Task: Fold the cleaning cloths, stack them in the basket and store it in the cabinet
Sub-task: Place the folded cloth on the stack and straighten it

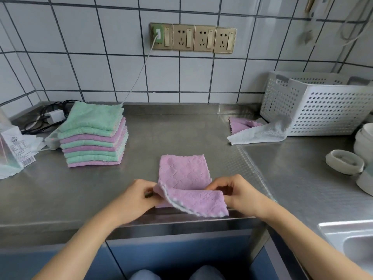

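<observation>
Both hands at near counter edge: left hand (139, 194) pinching left end of pink cloth (184, 174), right hand (235, 190) w/ fingers curled round right end. Near half lifted & folded over between them, far half flat on steel counter (181, 134). Stack of green/pink cloths (93, 136) far left. White basket (316, 106) far right, pink & white cloths (254, 131) beside it. Packet (15, 146) at left: print unreadable.

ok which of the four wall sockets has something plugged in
The leftmost socket: a white plug with a cable sits in it. The other three show bare holes.
</observation>
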Motion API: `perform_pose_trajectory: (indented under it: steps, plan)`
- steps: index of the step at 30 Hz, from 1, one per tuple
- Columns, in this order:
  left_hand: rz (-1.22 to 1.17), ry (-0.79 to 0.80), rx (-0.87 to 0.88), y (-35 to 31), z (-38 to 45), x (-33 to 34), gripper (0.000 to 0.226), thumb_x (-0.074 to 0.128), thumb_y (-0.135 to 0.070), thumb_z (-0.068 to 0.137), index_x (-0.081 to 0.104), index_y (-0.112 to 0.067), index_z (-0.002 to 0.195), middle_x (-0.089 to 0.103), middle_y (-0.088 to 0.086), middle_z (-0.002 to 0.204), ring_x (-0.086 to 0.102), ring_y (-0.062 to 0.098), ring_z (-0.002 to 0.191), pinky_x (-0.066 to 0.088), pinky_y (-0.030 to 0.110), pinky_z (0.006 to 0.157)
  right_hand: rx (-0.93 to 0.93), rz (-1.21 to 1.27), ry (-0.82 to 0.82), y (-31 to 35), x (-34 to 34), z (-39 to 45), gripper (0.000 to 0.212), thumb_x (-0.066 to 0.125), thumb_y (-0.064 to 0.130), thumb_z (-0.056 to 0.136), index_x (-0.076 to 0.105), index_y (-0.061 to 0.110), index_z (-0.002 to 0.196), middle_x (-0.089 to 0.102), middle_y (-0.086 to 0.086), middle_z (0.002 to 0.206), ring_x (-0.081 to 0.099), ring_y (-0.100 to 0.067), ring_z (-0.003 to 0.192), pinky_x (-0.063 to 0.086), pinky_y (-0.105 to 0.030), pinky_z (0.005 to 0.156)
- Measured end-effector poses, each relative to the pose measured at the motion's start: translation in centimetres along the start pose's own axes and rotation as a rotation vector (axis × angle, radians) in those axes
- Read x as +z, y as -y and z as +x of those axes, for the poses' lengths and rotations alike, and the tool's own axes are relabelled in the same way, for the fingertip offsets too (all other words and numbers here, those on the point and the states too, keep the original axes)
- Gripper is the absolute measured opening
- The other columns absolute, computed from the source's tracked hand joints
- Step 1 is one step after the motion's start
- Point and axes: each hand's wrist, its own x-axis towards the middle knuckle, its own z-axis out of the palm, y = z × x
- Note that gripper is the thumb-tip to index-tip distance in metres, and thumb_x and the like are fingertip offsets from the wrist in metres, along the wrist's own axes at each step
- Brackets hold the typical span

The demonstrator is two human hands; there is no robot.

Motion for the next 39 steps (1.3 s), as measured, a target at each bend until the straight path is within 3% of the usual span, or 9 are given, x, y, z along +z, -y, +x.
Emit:
perform_pose_trajectory:
  steps: [3,7,12,16,22,29,32,35,39]
  plan:
    - [0.024,0.026,-0.031,-1.2,2.2,-1.4,0.018,0.072,-0.018,0.081,0.07,-0.015,0.063,0.06,-0.012,0.061,0.045,-0.005,0.06,0.039,0.014,0.059,0.021,0.021,-0.067,0.2,-0.1,1.1,0.008,0.068,0.004,0.085,0.074,0.007,0.089,0.073,-0.004,0.085,0.064,-0.006,0.077,0.051,-0.021,0.074]
    - [0.034,0.201,0.063,-1.2,5.0,-2.6,0.01,0.075,-0.02,0.079,0.07,-0.021,0.071,0.064,-0.014,0.068,0.049,0.0,0.064,0.042,0.018,0.063,0.051,-0.004,-0.176,0.0,0.2,2.4,0.018,0.061,0.022,0.083,0.072,0.008,0.085,0.059,0.002,0.074,0.046,-0.006,0.07,0.039,-0.026,0.065]
    - [0.113,0.306,0.24,0.8,6.6,-2.6,0.036,0.073,-0.031,0.076,0.055,-0.005,0.058,0.043,0.01,0.054,0.033,0.017,0.054,0.031,0.031,0.052,0.068,0.146,-0.23,-0.6,1.7,2.7,0.022,0.062,-0.005,0.084,0.075,0.011,0.091,0.074,0.002,0.089,0.065,-0.005,0.085,0.049,-0.021,0.075]
    - [-0.094,0.132,0.102,2.1,6.3,-2.6,0.049,0.076,-0.052,0.063,0.054,-0.01,0.052,0.041,-0.008,0.054,0.034,0.007,0.055,0.028,0.024,0.051,0.131,0.245,-0.289,-1.2,1.6,2.7,0.012,0.063,0.008,0.086,0.075,0.01,0.088,0.072,0.0,0.083,0.061,-0.01,0.077,0.048,-0.026,0.067]
    - [-0.313,0.079,-0.105,2.2,7.6,-3.1,0.009,0.066,-0.019,0.087,0.069,-0.016,0.095,0.072,0.012,0.072,0.063,0.019,0.058,0.05,0.028,0.052,0.482,0.181,-0.374,-1.4,1.2,5.9,0.027,0.06,0.032,0.091,0.058,0.011,0.074,0.036,-0.002,0.062,0.032,-0.011,0.051,0.029,-0.019,0.042]
    - [-0.466,0.016,-0.226,2.6,8.2,-3.1,0.014,0.058,-0.009,0.091,0.061,0.0,0.102,0.071,0.017,0.078,0.062,0.026,0.059,0.052,0.032,0.048,0.37,-0.185,-0.495,-2.8,1.7,7.9,0.042,0.061,0.031,0.089,0.041,0.013,0.057,0.03,0.006,0.056,0.025,-0.008,0.055,0.022,-0.025,0.051]
    - [-0.467,-0.051,-0.176,2.9,8.6,-2.9,0.032,0.067,-0.011,0.086,0.054,-0.016,0.114,0.071,0.01,0.081,0.065,0.023,0.064,0.052,0.035,0.056,0.341,-0.22,-0.583,-3.3,1.4,8.1,0.042,0.063,0.029,0.088,0.038,0.019,0.055,0.033,0.013,0.047,0.026,-0.004,0.049,0.024,-0.019,0.047]
    - [-0.259,-0.136,-0.11,3.6,8.9,-2.5,0.058,0.072,-0.014,0.082,0.041,-0.04,0.124,0.071,0.001,0.086,0.064,0.019,0.066,0.048,0.024,0.071,0.328,-0.178,-0.605,-3.4,1.5,8.5,0.014,0.066,0.03,0.086,0.054,0.029,0.078,0.06,0.018,0.06,0.051,0.002,0.054,0.041,-0.018,0.059]
    - [-0.166,-0.141,-0.047,3.5,9.0,-2.4,0.05,0.071,-0.011,0.082,0.052,-0.041,0.117,0.069,-0.006,0.098,0.062,0.013,0.061,0.045,0.014,0.065,0.345,-0.003,-0.658,-4.0,1.5,8.2,0.043,0.067,0.023,0.085,0.045,0.035,0.12,0.069,0.001,0.08,0.061,-0.01,0.067,0.047,-0.024,0.069]
